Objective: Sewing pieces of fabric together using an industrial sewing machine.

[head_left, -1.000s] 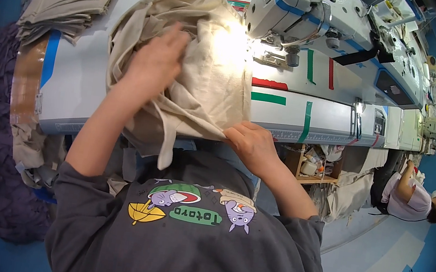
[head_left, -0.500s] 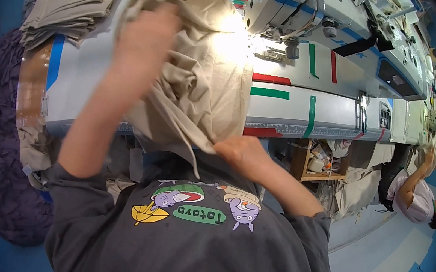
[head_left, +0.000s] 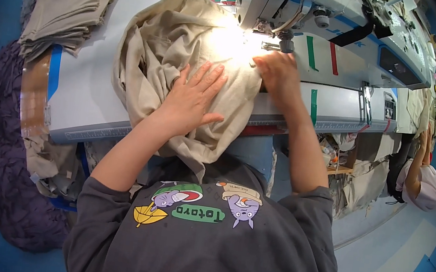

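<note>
A large piece of beige cloth (head_left: pixel 144 66) lies bunched and folded on the sewing table, its near end hanging over the front edge toward my shirt. My left hand (head_left: pixel 194 100) rests flat on it with fingers spread. At the cloth's right edge, just below the lit needle area, my right hand (head_left: pixel 280 78) has its fingers curled in, the fingertips pinching the fabric edge. Close above that hand stands the sewing machine (head_left: pixel 276 6). Bright lamp glare washes out the presser foot area, so the needle is hard to make out.
A stack of beige cut pieces (head_left: pixel 70 6) lies at the far left of the table. Dark purple cloth bundles (head_left: pixel 18 192) sit on the floor at left. Red and green tape strips (head_left: pixel 314 106) mark the tabletop. At right, another person (head_left: pixel 423 185) works.
My left hand has come down from the cloth's far left to lie flat on its middle. My right hand has moved from the near edge up beside the needle area. The cloth has turned and spread.
</note>
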The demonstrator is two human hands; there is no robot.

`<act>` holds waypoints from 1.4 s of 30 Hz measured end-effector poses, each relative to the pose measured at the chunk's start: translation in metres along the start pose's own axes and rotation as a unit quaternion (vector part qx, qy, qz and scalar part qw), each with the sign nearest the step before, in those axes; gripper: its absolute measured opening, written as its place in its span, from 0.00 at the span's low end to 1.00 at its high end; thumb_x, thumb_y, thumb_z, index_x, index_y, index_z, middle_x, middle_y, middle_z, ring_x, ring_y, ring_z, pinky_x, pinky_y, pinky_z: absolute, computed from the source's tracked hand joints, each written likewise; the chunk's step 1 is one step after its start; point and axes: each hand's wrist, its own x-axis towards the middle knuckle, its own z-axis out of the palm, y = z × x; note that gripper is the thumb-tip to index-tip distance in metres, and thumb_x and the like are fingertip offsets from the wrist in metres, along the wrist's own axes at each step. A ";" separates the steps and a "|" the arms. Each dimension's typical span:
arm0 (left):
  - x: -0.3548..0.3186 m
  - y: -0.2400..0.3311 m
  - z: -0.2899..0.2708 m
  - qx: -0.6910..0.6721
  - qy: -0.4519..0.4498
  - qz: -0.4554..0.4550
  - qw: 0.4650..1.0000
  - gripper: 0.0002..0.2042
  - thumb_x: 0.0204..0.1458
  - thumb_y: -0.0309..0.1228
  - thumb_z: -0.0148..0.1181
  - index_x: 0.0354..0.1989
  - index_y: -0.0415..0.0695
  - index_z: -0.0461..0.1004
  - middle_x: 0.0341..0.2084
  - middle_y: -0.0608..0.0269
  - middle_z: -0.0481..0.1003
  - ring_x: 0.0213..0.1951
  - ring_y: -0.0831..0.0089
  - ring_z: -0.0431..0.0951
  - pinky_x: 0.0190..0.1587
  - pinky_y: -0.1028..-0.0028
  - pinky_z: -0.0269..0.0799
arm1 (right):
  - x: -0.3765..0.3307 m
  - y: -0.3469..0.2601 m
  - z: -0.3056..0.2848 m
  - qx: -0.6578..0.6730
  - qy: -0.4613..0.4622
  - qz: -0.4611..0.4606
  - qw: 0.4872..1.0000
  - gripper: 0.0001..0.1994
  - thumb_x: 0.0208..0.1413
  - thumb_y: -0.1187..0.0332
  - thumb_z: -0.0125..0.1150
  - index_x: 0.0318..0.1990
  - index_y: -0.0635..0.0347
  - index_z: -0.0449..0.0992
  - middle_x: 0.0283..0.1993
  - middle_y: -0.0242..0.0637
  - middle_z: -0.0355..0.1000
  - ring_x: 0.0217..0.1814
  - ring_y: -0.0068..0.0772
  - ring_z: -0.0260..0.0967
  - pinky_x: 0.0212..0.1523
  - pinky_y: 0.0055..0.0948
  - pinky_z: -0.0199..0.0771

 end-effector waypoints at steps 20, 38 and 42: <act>0.050 0.038 -0.002 -0.347 -0.024 -0.172 0.922 0.13 0.54 0.39 0.59 0.28 0.40 0.77 0.21 0.51 0.78 0.28 0.54 0.80 0.32 0.60 0.75 | -0.092 -0.086 -0.031 0.195 -0.097 -0.108 0.970 0.07 0.52 0.66 0.62 0.30 0.59 0.73 0.31 0.34 0.71 0.34 0.38 0.72 0.30 0.36 0.74; 0.069 -0.006 -0.002 -0.097 0.115 0.003 0.989 0.14 0.55 0.27 0.53 0.50 0.48 0.74 0.48 0.64 0.74 0.49 0.65 0.73 0.51 0.70 0.72 | -0.010 -0.044 0.006 -0.027 -0.007 0.114 0.993 0.11 0.54 0.64 0.60 0.27 0.61 0.72 0.31 0.44 0.73 0.28 0.46 0.75 0.30 0.40 0.75; 0.067 -0.009 0.005 -0.047 0.143 0.023 0.988 0.16 0.54 0.27 0.54 0.52 0.48 0.74 0.51 0.66 0.73 0.49 0.68 0.73 0.52 0.70 0.71 | -0.013 -0.046 0.008 -0.024 0.013 0.076 0.997 0.08 0.52 0.67 0.62 0.28 0.59 0.70 0.31 0.39 0.70 0.32 0.43 0.72 0.34 0.38 0.73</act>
